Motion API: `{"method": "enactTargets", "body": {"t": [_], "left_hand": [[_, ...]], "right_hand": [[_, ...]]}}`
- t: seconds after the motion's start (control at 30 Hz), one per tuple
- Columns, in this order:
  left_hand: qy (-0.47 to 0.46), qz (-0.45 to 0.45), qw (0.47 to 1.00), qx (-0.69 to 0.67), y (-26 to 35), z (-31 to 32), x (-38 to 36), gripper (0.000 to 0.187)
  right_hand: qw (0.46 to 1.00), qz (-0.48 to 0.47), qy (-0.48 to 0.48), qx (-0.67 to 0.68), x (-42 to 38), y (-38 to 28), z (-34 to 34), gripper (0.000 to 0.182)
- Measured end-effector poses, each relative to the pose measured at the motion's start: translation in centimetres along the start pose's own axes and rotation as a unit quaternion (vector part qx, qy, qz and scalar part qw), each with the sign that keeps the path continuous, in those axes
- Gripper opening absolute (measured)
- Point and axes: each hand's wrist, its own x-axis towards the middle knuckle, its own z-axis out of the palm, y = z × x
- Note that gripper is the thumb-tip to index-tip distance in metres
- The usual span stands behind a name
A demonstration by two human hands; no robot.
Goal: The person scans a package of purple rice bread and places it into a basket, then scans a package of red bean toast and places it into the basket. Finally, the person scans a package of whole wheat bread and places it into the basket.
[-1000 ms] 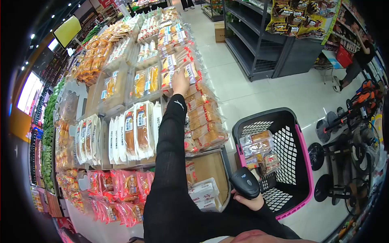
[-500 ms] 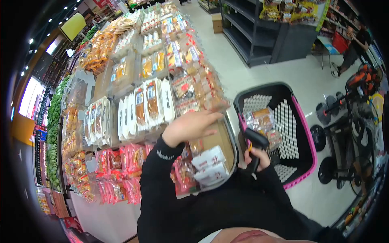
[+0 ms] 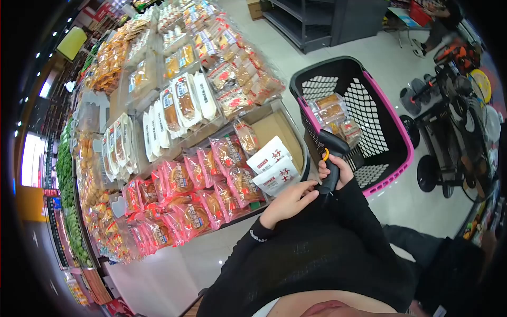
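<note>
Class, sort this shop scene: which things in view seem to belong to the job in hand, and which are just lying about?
Seemingly in the job:
scanner, held in the right hand
basket
packets inside it
packaged breads on display

Apparently just about:
grey shelving
cardboard box
yellow sign

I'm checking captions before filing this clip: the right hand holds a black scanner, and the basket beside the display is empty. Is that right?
Not empty: the head view shows wrapped packs in the basket. The right hand does hold the black scanner.
</note>
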Motion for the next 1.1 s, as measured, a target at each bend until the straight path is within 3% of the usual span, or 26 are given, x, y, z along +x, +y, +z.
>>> {"method": "enactTargets", "body": {"t": [0.2,0.33,0.4,0.53,0.6,0.73,0.87,0.9,0.97,1.03,1.07,1.1], "left_hand": [[0.02,-0.007,1.0,-0.019,-1.1,3.8,0.5,0.042],[-0.007,-0.029,0.999,0.011,-2.5,4.2,1.7,0.037],[0.051,-0.007,0.992,-0.118,-3.2,5.3,2.3,0.042],[0.031,-0.006,0.99,-0.135,-2.2,6.3,3.7,0.04],[-0.051,0.044,0.997,-0.03,-0.6,6.0,4.3,0.039],[-0.091,0.066,0.993,0.035,1.9,6.2,5.3,0.043],[-0.043,0.044,0.998,0.035,-0.7,7.9,6.2,0.032],[-0.028,0.066,0.996,0.05,-0.8,7.9,6.6,0.026],[-0.097,-0.08,0.99,-0.068,-0.7,7.5,6.7,0.024],[-0.101,-0.095,0.984,-0.108,-0.7,7.6,6.9,0.024],[-0.11,-0.114,0.984,-0.085,-0.5,7.4,7.1,0.023],[-0.117,-0.132,0.982,-0.061,-0.4,7.3,7.3,0.022]], "right_hand": [[0.986,-0.077,0.086,-0.123,-2.2,1.5,-0.1,0.019],[0.978,-0.119,0.063,-0.162,-2.2,1.9,-0.9,0.03],[0.97,-0.131,0.065,-0.194,-2.6,1.7,-0.7,0.034],[0.953,-0.147,0.093,-0.248,-3.9,0.1,-0.4,0.034],[0.95,-0.142,0.103,-0.258,-4.3,-1.1,-1.7,0.034],[0.952,-0.127,0.126,-0.247,-5.7,-3.4,-2.9,0.034],[0.949,-0.136,0.121,-0.256,-7.6,-6.2,-3.6,0.035],[0.943,-0.135,0.125,-0.278,-8.1,-7.0,-3.8,0.034],[0.911,-0.116,0.126,-0.376,-9.2,-8.5,-4.3,0.034],[0.862,-0.12,0.149,-0.47,-10.2,-9.5,-4.4,0.041],[0.863,-0.123,0.156,-0.465,-10.8,-10.0,-4.6,0.041],[0.782,-0.129,0.174,-0.584,-11.3,-10.5,-4.8,0.044]]}}
